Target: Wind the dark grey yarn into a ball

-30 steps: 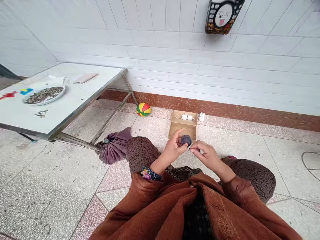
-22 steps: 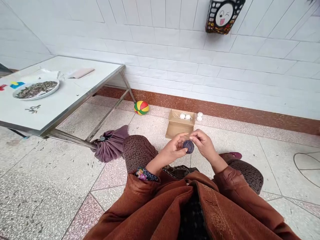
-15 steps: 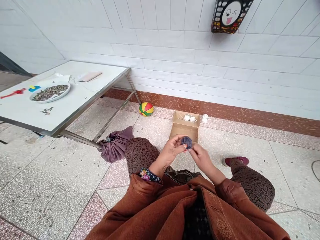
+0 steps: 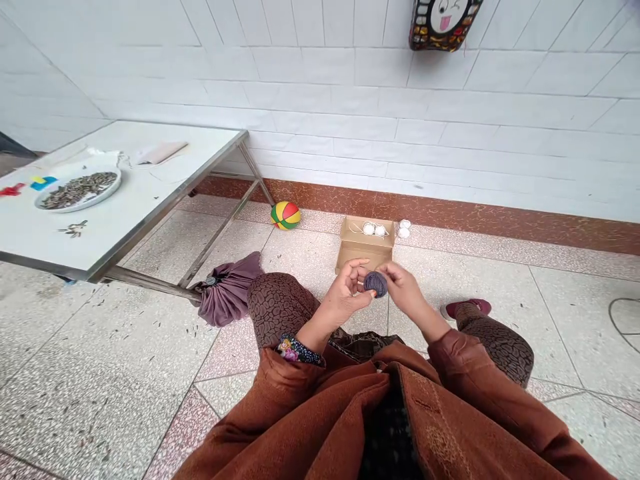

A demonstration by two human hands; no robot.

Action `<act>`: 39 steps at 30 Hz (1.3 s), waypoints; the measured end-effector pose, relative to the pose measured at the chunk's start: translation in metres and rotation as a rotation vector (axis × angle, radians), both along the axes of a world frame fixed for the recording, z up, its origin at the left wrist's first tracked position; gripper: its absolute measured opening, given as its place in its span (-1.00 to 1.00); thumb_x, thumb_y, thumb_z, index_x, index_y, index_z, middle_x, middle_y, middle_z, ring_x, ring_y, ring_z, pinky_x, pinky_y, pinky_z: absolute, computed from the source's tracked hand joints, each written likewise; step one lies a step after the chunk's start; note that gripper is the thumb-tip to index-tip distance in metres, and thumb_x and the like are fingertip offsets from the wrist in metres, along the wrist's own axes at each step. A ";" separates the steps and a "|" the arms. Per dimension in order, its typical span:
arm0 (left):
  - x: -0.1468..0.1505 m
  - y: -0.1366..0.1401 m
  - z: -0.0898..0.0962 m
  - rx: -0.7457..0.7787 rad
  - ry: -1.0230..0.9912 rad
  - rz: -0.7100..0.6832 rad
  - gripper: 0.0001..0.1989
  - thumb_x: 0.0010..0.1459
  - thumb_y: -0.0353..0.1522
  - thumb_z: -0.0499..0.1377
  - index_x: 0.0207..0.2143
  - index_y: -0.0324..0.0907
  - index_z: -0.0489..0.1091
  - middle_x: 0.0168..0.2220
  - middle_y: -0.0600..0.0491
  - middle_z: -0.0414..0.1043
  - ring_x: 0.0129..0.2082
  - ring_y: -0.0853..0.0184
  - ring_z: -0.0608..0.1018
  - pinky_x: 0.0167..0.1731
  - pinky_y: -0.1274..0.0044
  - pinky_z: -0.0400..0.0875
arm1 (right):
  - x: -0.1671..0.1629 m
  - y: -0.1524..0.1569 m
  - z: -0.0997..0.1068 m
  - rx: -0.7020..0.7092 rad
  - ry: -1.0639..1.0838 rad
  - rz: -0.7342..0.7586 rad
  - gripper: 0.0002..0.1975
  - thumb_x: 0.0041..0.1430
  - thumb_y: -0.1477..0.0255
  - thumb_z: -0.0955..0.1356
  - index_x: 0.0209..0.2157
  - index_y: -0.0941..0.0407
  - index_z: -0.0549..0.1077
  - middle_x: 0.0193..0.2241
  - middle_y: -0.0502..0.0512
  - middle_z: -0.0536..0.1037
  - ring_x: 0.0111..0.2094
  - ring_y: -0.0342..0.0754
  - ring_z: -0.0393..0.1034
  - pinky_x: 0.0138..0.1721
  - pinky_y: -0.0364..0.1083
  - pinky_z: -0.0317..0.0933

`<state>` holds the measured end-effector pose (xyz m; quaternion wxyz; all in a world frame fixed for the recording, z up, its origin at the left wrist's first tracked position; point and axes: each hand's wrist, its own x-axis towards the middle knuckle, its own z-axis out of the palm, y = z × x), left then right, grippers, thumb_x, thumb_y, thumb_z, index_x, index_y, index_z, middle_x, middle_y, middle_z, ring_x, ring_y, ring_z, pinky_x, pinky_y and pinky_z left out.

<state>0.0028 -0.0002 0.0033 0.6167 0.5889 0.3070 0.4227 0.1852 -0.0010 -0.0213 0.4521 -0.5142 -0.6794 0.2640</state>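
Note:
A small ball of dark grey-blue yarn point(image 4: 375, 284) is held in front of my lap by my left hand point(image 4: 346, 293), thumb below and curled fingers at its left side. My right hand point(image 4: 403, 285) is closed in a pinch on the yarn at the ball's upper right edge; the strand itself barely shows. Just beyond both hands, an open cardboard box point(image 4: 364, 257) lies on the floor, partly hidden by my left fingers. White balls point(image 4: 374, 229) with a thin white cord rest in its far part, and more white balls point(image 4: 404, 229) sit against its right side.
To the left stands a metal-framed white table point(image 4: 165, 177) with a plate of seeds point(image 4: 80, 191) on it. A purple cloth bag point(image 4: 233, 287) and a colourful ball point(image 4: 285, 215) lie near its legs. A decorated basket point(image 4: 443, 27) hangs on the wall; a dark cable point(image 4: 617, 320) is at right.
My right hand has moved from the ball's lower right up to its upper right edge. My left hand keeps the yarn ball, its fingers slightly more spread. The camera view has shifted slightly.

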 end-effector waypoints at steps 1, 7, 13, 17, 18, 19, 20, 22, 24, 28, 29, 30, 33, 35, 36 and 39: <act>-0.001 0.001 -0.002 -0.010 -0.008 0.046 -0.40 0.11 -0.39 0.28 0.19 -0.10 0.20 -0.13 0.02 0.42 -0.15 0.34 0.51 -0.15 0.49 0.41 | -0.005 -0.006 -0.008 -0.007 -0.021 0.035 -0.78 0.38 0.28 0.29 -0.32 0.07 0.46 -0.41 0.05 0.53 -0.37 -0.03 0.42 -0.33 -0.08 0.28; -0.010 0.013 -0.024 0.113 0.267 0.235 -0.35 0.02 -0.45 0.28 0.18 -0.12 0.21 -0.10 0.01 0.41 -0.11 0.30 0.51 -0.17 0.47 0.42 | -0.012 -0.035 0.008 0.073 -0.129 0.272 -0.80 0.41 0.34 0.29 -0.29 0.05 0.49 -0.40 0.06 0.51 -0.36 -0.05 0.40 -0.28 -0.08 0.29; -0.006 0.004 -0.014 0.134 0.178 -0.028 -0.28 0.03 -0.46 0.27 0.24 -0.09 0.14 -0.12 0.04 0.41 -0.13 0.33 0.52 -0.05 0.41 0.42 | 0.007 0.000 0.017 0.056 -0.040 0.038 -0.77 0.37 0.26 0.33 -0.35 0.06 0.50 -0.40 0.06 0.53 -0.34 -0.02 0.42 -0.25 -0.06 0.30; -0.004 0.003 -0.007 0.014 -0.013 -0.020 -0.31 0.06 -0.41 0.29 0.22 -0.08 0.14 -0.13 0.04 0.40 -0.14 0.36 0.52 -0.09 0.46 0.42 | -0.003 -0.009 -0.017 -0.038 -0.018 0.007 -0.71 0.40 0.21 0.28 -0.34 0.07 0.46 -0.43 0.03 0.52 -0.37 -0.03 0.42 -0.30 -0.07 0.31; -0.005 0.004 -0.007 -0.004 -0.033 0.021 -0.32 0.06 -0.41 0.29 0.22 -0.08 0.14 -0.12 0.04 0.40 -0.14 0.37 0.52 -0.10 0.47 0.42 | -0.007 -0.017 -0.023 -0.041 -0.041 0.039 -0.70 0.40 0.20 0.28 -0.35 0.06 0.46 -0.45 0.03 0.51 -0.39 -0.03 0.42 -0.32 -0.07 0.31; -0.006 0.007 -0.009 -0.013 -0.035 0.066 -0.32 0.06 -0.41 0.28 0.21 -0.09 0.14 -0.13 0.05 0.40 -0.14 0.37 0.52 -0.10 0.48 0.42 | -0.011 -0.025 -0.026 -0.037 -0.060 0.079 -0.71 0.41 0.22 0.27 -0.35 0.06 0.45 -0.44 0.04 0.52 -0.39 -0.03 0.42 -0.31 -0.07 0.32; -0.007 0.009 -0.012 -0.013 -0.018 0.109 -0.33 0.05 -0.42 0.28 0.21 -0.10 0.14 -0.14 0.05 0.40 -0.14 0.36 0.52 -0.11 0.47 0.42 | -0.014 -0.033 -0.025 -0.026 -0.074 0.148 -0.72 0.42 0.25 0.27 -0.34 0.06 0.45 -0.43 0.04 0.52 -0.38 -0.04 0.43 -0.29 -0.07 0.32; -0.011 0.015 -0.018 0.018 0.069 0.176 -0.32 0.02 -0.45 0.27 0.20 -0.11 0.15 -0.16 0.06 0.40 -0.15 0.35 0.52 -0.12 0.47 0.42 | -0.016 -0.043 -0.014 0.005 -0.111 0.305 -0.75 0.44 0.29 0.27 -0.32 0.05 0.47 -0.42 0.05 0.52 -0.36 -0.05 0.43 -0.27 -0.08 0.32; -0.013 0.018 -0.023 0.071 0.167 0.190 -0.30 -0.01 -0.46 0.28 0.20 -0.11 0.16 -0.16 0.05 0.40 -0.14 0.33 0.51 -0.14 0.47 0.41 | -0.013 -0.043 0.006 0.046 -0.129 0.359 -0.78 0.43 0.30 0.29 -0.30 0.05 0.49 -0.42 0.05 0.51 -0.38 -0.06 0.42 -0.31 -0.09 0.30; -0.013 0.015 -0.020 0.135 0.211 0.071 -0.27 -0.01 -0.44 0.30 0.23 -0.09 0.17 -0.11 0.03 0.39 -0.11 0.31 0.50 -0.13 0.46 0.39 | 0.000 -0.013 0.036 0.103 -0.090 0.208 -0.80 0.41 0.29 0.32 -0.28 0.04 0.51 -0.39 0.06 0.53 -0.35 -0.05 0.42 -0.28 -0.08 0.30; -0.012 0.014 -0.017 0.131 0.188 0.021 -0.29 0.01 -0.43 0.30 0.23 -0.08 0.17 -0.11 0.02 0.39 -0.12 0.31 0.49 -0.12 0.45 0.39 | 0.003 -0.005 0.036 0.112 -0.071 0.149 -0.79 0.40 0.28 0.33 -0.31 0.05 0.51 -0.39 0.06 0.53 -0.33 -0.04 0.43 -0.26 -0.07 0.30; -0.011 0.012 -0.014 0.118 0.154 -0.026 -0.31 0.04 -0.42 0.30 0.22 -0.08 0.18 -0.11 0.02 0.39 -0.12 0.32 0.49 -0.10 0.44 0.39 | 0.004 0.003 0.033 0.113 -0.054 0.102 -0.78 0.40 0.28 0.33 -0.33 0.06 0.50 -0.40 0.05 0.53 -0.33 -0.03 0.43 -0.25 -0.07 0.29; -0.009 0.011 -0.008 0.052 0.012 -0.066 -0.36 0.11 -0.37 0.29 0.22 -0.08 0.17 -0.10 0.03 0.39 -0.12 0.34 0.49 -0.06 0.44 0.38 | 0.000 0.009 0.007 0.058 -0.018 0.034 -0.71 0.42 0.24 0.28 -0.36 0.07 0.46 -0.45 0.03 0.50 -0.38 -0.04 0.41 -0.30 -0.08 0.29; -0.009 0.013 -0.009 0.002 -0.054 0.010 -0.36 0.10 -0.36 0.30 0.20 -0.08 0.17 -0.11 0.04 0.38 -0.12 0.35 0.48 -0.06 0.45 0.37 | -0.008 -0.002 -0.010 0.000 -0.065 0.066 -0.69 0.44 0.23 0.24 -0.34 0.07 0.45 -0.45 0.02 0.49 -0.41 -0.06 0.39 -0.33 -0.10 0.28; -0.010 0.015 -0.010 -0.019 -0.066 0.060 -0.36 0.09 -0.36 0.31 0.19 -0.09 0.17 -0.13 0.05 0.38 -0.13 0.36 0.48 -0.06 0.46 0.37 | -0.013 -0.010 -0.015 0.004 -0.097 0.094 -0.67 0.45 0.23 0.23 -0.34 0.07 0.44 -0.46 0.02 0.49 -0.40 -0.06 0.39 -0.33 -0.10 0.28; -0.013 0.021 -0.017 -0.059 -0.019 0.185 -0.37 0.06 -0.38 0.31 0.16 -0.10 0.16 -0.16 0.07 0.38 -0.16 0.37 0.49 -0.10 0.47 0.38 | -0.021 -0.034 -0.012 0.053 -0.206 0.305 -0.70 0.47 0.26 0.23 -0.29 0.06 0.47 -0.38 0.06 0.52 -0.33 -0.05 0.44 -0.26 -0.09 0.31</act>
